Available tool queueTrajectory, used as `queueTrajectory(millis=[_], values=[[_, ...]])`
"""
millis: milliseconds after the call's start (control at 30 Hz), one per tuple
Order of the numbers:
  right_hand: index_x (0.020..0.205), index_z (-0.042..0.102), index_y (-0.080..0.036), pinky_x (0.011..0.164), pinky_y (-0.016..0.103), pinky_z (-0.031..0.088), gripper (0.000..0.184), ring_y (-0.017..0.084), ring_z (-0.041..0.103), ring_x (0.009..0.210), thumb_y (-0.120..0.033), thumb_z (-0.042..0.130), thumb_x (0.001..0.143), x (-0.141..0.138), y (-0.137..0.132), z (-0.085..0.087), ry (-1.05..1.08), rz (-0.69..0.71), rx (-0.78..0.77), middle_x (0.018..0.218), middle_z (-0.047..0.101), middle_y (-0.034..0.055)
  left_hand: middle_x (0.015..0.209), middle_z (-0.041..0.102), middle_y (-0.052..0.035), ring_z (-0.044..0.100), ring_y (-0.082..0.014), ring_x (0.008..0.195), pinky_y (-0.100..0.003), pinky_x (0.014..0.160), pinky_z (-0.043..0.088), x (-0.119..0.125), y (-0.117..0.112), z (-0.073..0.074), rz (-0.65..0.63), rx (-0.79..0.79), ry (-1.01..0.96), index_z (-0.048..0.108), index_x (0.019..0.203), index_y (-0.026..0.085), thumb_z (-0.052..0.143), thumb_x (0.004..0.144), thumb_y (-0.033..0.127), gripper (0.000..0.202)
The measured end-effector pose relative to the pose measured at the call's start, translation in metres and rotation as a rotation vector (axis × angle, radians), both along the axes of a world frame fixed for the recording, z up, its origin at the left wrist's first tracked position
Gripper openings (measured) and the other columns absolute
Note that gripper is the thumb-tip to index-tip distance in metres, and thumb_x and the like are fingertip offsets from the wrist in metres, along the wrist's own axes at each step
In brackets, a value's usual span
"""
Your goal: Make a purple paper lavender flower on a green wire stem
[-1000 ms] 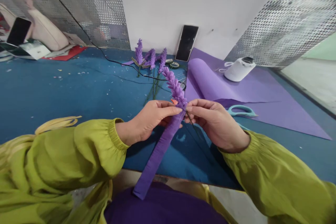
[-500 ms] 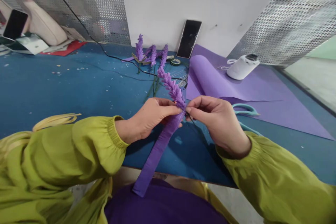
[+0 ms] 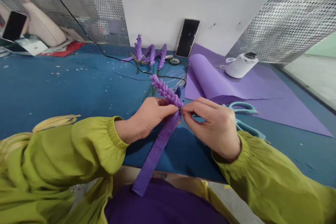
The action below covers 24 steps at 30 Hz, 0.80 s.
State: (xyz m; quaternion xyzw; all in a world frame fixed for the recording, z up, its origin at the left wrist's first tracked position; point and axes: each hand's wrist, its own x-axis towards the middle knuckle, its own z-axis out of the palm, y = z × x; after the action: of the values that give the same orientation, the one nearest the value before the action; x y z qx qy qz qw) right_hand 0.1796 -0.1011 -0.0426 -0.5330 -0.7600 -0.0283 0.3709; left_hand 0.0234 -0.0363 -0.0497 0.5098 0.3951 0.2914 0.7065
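A purple crepe-paper flower spike [image 3: 165, 91] points up and left from between my two hands. My left hand [image 3: 148, 117] pinches it at its base, fingers closed. My right hand [image 3: 212, 126] pinches the same spot from the right, fingers closed. A long purple crepe strip [image 3: 154, 154] hangs from the pinch down past the table's front edge to my lap. The stem under my right hand is hidden.
Several finished purple flower spikes [image 3: 149, 56] lie at the back by a leaning phone [image 3: 187, 37]. A purple paper roll [image 3: 210, 77], teal scissors [image 3: 243, 106] and a white device [image 3: 240, 64] lie right. A black cable [image 3: 105, 56] crosses the blue table [image 3: 65, 87].
The flower spike has tilted further left and lower. My right hand has turned and shifted slightly left over the pinch point; my left hand has barely moved.
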Motion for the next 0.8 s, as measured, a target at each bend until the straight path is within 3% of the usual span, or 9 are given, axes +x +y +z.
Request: queueTrajectory(millis=[200, 400, 567, 800], values=[[0.075, 0.07, -0.018, 0.056, 0.025, 0.045, 0.01, 0.013, 0.061, 0.059, -0.027, 0.069, 0.079, 0.007, 0.009, 0.008, 0.57, -0.064, -0.432, 0.064, 0.067, 0.0002, 0.06, 0.063, 0.0029, 0.054, -0.0077, 0.053, -0.021, 0.053, 0.04, -0.002, 0.004, -0.002, -0.027, 0.012, -0.014, 0.065, 0.067, 0.014, 0.069, 0.072, 0.023, 0.011], [0.07, 0.072, -0.016, 0.057, 0.024, 0.045, 0.016, 0.01, 0.056, 0.057, -0.031, 0.076, 0.072, 0.014, 0.016, 0.004, 0.865, 0.065, -0.696, 0.061, 0.066, 0.0001, 0.063, 0.065, 0.002, 0.053, -0.0066, 0.055, -0.019, 0.055, 0.041, -0.003, 0.004, -0.002, -0.046, 0.06, 0.01, 0.068, 0.07, 0.013, 0.069, 0.074, 0.022, 0.01], [0.068, 0.072, -0.015, 0.057, 0.023, 0.044, 0.015, 0.009, 0.055, 0.055, -0.028, 0.079, 0.067, 0.016, 0.018, 0.004, 0.937, 0.064, -0.759, 0.06, 0.065, -0.0004, 0.065, 0.064, 0.003, 0.05, -0.0052, 0.055, -0.018, 0.054, 0.038, -0.004, 0.004, -0.003, -0.072, 0.117, 0.05, 0.07, 0.073, 0.013, 0.068, 0.074, 0.023, 0.011], [0.067, 0.071, -0.016, 0.063, 0.024, 0.044, 0.007, 0.01, 0.057, 0.058, -0.022, 0.072, 0.07, 0.012, 0.016, 0.006, 0.811, 0.002, -0.779, 0.059, 0.066, -0.0002, 0.061, 0.06, 0.0052, 0.044, -0.0037, 0.051, -0.018, 0.05, 0.032, -0.004, 0.003, -0.001, -0.081, 0.188, 0.12, 0.07, 0.07, 0.014, 0.067, 0.075, 0.024, 0.012]])
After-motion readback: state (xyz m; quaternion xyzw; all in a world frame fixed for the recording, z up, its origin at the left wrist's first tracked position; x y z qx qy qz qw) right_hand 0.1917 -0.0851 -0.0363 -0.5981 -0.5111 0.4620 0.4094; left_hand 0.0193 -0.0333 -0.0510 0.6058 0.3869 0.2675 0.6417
